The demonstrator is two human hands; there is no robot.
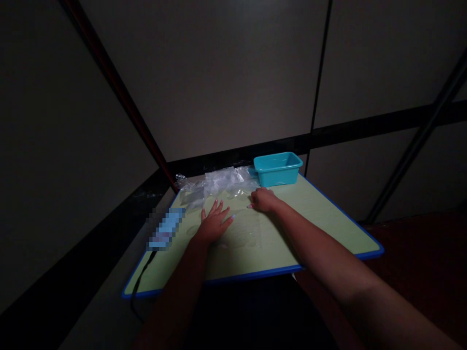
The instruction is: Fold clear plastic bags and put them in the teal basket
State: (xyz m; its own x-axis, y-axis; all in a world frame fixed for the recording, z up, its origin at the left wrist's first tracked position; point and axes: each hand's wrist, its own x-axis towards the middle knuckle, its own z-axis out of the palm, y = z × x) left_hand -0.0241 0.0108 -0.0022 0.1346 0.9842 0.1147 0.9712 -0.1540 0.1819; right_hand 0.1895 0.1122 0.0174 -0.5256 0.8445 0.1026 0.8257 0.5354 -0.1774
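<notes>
A clear, thin plastic bag or sheet [244, 231] lies flat on the pale green table top [321, 218]. My left hand [214, 222] rests on its left part, palm down, with the fingers spread. To the right, near the sheet's upper right corner, is my right hand [263, 199], its fingers curled together; whatever they hold, if anything, is too small to make out. Crumpled clear plastic bags [226, 181] lie beyond both hands along the back of the table.
A turquoise plastic basin [279, 175] stands at the back right, close behind my right hand. On the left edge lies a pixelated blue device [167, 229] with a black cable hanging off the table. Wall panels rise behind the blue-edged table.
</notes>
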